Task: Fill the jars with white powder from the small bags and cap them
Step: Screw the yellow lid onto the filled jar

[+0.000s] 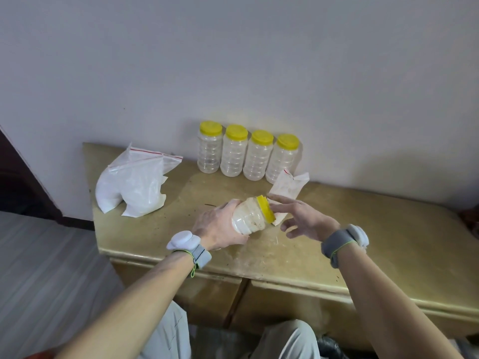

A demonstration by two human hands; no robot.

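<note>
My left hand (220,226) grips a clear plastic jar (250,216) holding white powder, tilted on its side above the table with its yellow cap (266,209) pointing right. My right hand (303,218) is beside the cap with relaxed, spread fingers, the fingertips at or just off the cap's edge. Several empty capped jars (246,154) stand in a row against the wall. Under my right hand lies a flattened small bag (287,189). Two fuller zip bags of white powder (132,187) rest at the table's left.
The worn tan table (363,229) has its front edge close to my knees and a drawer front below. A pale wall rises right behind the jars. A dark doorway and striped floor lie to the left.
</note>
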